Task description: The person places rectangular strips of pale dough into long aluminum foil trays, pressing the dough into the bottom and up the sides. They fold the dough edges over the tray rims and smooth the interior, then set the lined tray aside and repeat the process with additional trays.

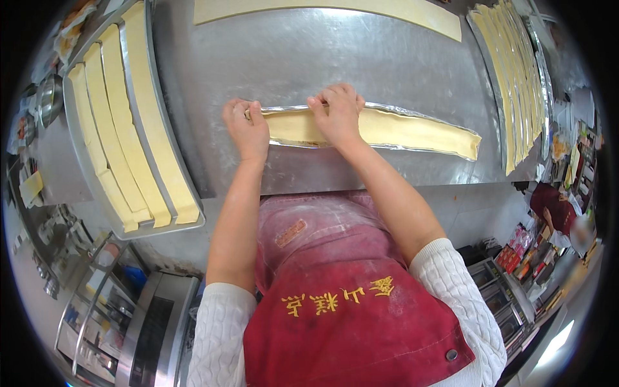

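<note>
A long metal mold, which looks like a narrow loaf tin, lies crosswise on the steel worktable, lined with a pale yellow dough sheet point(411, 129). At its left end my left hand point(247, 128) pinches the dough and rim between thumb and fingers. Near the middle of the far rim, my right hand point(338, 113) grips the dough edge with bent fingers; its palm and wrist cross over the dough. Shiny metal edges show along both long sides of the dough.
A tray point(202, 220) with several dough strips point(145, 111) overhangs the table's left front edge. Several filled narrow molds point(512, 87) stand at the right. Another dough sheet point(329, 10) lies at the far side of the steel worktable point(217, 63). Metal bowls point(50, 100) are far left; a person point(553, 208) is far right.
</note>
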The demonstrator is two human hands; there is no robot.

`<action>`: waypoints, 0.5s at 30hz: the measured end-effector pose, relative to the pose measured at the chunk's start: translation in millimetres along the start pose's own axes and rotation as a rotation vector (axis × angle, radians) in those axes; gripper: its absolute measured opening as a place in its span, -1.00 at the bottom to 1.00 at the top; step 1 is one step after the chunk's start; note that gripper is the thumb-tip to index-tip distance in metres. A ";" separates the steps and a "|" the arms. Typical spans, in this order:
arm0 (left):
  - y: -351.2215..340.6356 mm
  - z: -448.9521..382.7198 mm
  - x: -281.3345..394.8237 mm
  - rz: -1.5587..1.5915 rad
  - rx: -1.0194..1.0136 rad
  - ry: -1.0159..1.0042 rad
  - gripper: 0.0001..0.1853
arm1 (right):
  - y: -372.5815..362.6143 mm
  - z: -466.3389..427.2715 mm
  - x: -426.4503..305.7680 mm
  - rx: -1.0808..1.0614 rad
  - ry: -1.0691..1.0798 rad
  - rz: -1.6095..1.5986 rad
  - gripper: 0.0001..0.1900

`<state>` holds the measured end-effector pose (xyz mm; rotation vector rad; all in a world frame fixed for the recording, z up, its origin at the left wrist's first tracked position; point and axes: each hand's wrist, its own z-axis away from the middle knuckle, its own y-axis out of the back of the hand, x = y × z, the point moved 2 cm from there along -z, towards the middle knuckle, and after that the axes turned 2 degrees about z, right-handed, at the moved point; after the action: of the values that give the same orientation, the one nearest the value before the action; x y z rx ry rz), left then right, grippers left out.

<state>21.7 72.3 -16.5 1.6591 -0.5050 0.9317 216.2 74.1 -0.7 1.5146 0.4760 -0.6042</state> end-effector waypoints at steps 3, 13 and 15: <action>-0.1 -1.0 -2.9 -0.009 -0.007 0.008 -0.78 | 8.2 0.5 7.1 0.009 -0.042 0.001 -0.82; 24.8 16.9 -3.9 0.230 0.119 0.203 -0.70 | 19.3 -11.5 -0.3 0.024 0.107 0.006 -0.81; 35.9 34.5 -3.9 0.331 0.173 0.416 -0.70 | 11.9 -22.1 -20.3 -0.031 0.151 -0.043 -0.81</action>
<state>3.9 28.5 -0.3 1.4974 -0.4266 1.5609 209.9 97.1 21.1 1.5295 0.6324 -0.5158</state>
